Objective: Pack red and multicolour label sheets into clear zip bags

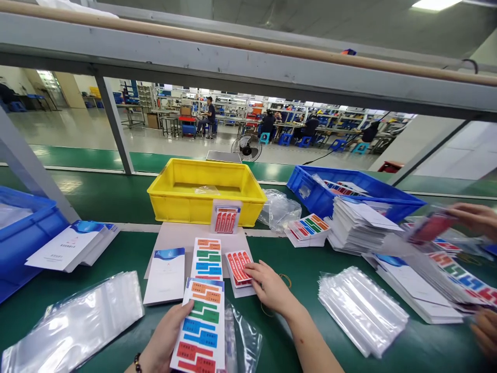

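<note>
My left hand (171, 331) is closed on a sheet of coloured labels (204, 311), in orange, green, blue and red. A clear plastic bag (244, 331) lies beside and partly beneath this sheet. My right hand (269, 285) has bent fingers at the right edge of a red label sheet (237, 267), which tops a small pile; the thumb is mostly hidden. Between the hands and the yellow bin lies a pile of coloured label sheets (207, 251). Left of it is a pile of white booklets (165, 274) with blue tops.
The yellow bin (205, 204) has a bagged red label pack (225, 217) against its front. Clear bags lie left (89, 316) and right (361, 308). A blue bin (310, 189) stands behind stacked booklets (357, 223). Another person's hand (473, 215) holds a bagged pack at right.
</note>
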Demonstrator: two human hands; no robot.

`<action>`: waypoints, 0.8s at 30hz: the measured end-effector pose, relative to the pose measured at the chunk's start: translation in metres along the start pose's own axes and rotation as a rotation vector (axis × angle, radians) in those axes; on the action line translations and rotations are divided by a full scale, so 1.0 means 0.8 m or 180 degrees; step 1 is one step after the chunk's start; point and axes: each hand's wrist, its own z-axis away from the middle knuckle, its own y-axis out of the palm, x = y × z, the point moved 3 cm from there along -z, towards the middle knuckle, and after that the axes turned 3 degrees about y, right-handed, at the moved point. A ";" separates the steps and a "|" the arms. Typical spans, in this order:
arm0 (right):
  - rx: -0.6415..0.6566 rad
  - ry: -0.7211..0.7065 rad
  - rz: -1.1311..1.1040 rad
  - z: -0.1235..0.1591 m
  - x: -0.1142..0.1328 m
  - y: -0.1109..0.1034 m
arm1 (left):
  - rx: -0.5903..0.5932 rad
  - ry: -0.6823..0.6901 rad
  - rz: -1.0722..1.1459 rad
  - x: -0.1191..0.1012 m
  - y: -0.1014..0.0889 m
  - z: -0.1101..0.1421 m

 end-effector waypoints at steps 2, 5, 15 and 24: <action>-0.0623 -0.0222 0.0046 0.000 0.012 -0.010 | -0.0037 0.0080 -0.0047 0.000 0.000 -0.001; -0.1651 -0.0479 0.0063 0.005 0.059 -0.028 | 0.0050 0.0200 -0.0102 0.002 0.000 -0.004; -0.0901 -0.1523 -0.0128 0.022 0.185 0.028 | 0.0701 0.0542 0.0231 0.007 0.002 -0.010; -0.0578 -0.0870 -0.1241 0.019 0.157 0.010 | 0.0863 0.0793 -0.0248 0.008 -0.003 -0.009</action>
